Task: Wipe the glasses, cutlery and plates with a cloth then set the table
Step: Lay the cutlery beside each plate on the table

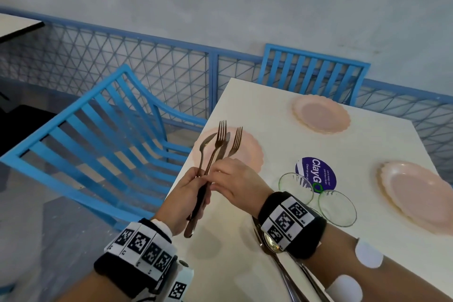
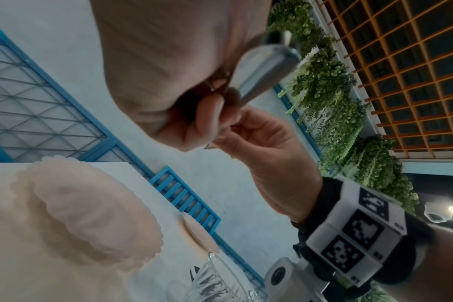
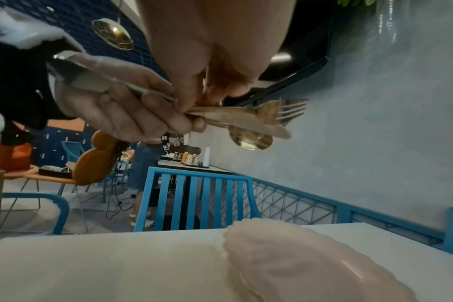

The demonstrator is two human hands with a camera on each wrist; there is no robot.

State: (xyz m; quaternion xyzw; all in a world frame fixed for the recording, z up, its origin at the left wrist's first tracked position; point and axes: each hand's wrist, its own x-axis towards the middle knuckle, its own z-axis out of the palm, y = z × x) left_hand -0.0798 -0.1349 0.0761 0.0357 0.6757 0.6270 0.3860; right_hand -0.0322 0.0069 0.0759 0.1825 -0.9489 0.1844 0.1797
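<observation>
Head view, far left: blue slatted metal chair (image 1: 103,144), drawn up at the left edge of the white desk (image 1: 247,240).

Left hand (image 1: 188,193) raised over that edge, grip wrapped round a bundle of gold-toned metal cutlery (image 1: 215,147): two forks, a spoon, a knife, tips upward, fanned above the nearest scalloped pink plate (image 1: 252,154).

Right hand (image 1: 235,181) just beside, fingertips pinching one handle in the bundle; which piece, cannot tell.

Right wrist view alone shows the spoon bowl lowest, knife blade above it, fork tines uppermost, left fingers (image 3: 132,114) curled tight round the handles.

Left wrist view shows only a broad handle end, blurred, and the right hand (image 2: 269,163) from below.

Further right on the desk: round purple sticker (image 1: 321,174), two clear glass bowls (image 1: 338,208) touching it, second pink plate (image 1: 321,113) at the far edge, third (image 1: 416,193) at the right edge.

Under the right wrist, more cutlery lying on the desk (image 1: 282,267), seen in the head view only.
</observation>
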